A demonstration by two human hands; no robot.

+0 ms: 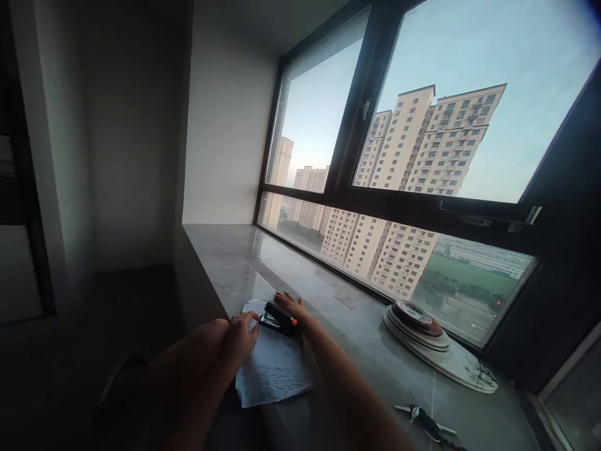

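The black stapler (pixel 278 318) sits on the paper (pixel 272 369) between both hands. The right hand (pixel 291 306) lies flat and released against the stapler's far side. The left hand (pixel 241 335) curls at its near end, grip unclear. Stacked plates (pixel 417 326) stand well right on the worktop (pixel 328 294).
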